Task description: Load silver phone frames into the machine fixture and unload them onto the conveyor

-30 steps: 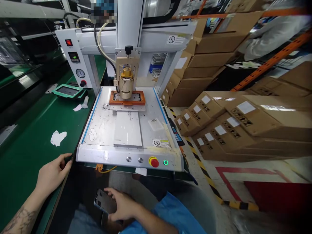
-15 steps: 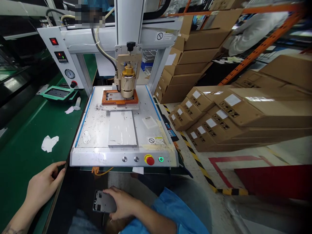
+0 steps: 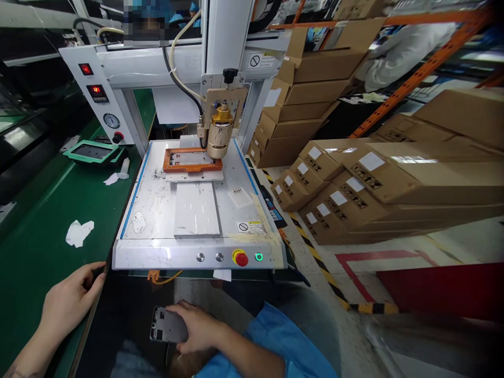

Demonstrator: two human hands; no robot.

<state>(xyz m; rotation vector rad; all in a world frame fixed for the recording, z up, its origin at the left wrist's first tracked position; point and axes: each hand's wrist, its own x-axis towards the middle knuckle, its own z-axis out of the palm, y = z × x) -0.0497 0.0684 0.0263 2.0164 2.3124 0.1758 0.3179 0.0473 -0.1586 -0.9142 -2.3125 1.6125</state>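
My right hand [image 3: 200, 326] is closed around one end of a grey phone frame [image 3: 169, 325], held flat above my lap with its cutouts at the left end. My left hand [image 3: 69, 302] rests on the green work surface [image 3: 43, 257] at its edge, loosely curled, a gap between thumb and index finger, nothing visible in it. Ahead, the white dispensing machine [image 3: 149, 254] carries an orange fixture [image 3: 192, 169] with a flat phone part [image 3: 187, 158] in it. The brass-coloured dispensing head [image 3: 220, 134] stands over the fixture's right end.
On the green surface lie a white paper scrap [image 3: 79, 233] and a green-framed device [image 3: 93, 151]. The machine's front has a red emergency button [image 3: 241, 259] and a lit green button [image 3: 259, 256]. Cardboard boxes [image 3: 394, 178] are stacked at right.
The dispensing head has shifted right along the fixture, and the machine's red display reads differently. Both my hands and the phone frame have stayed in place.
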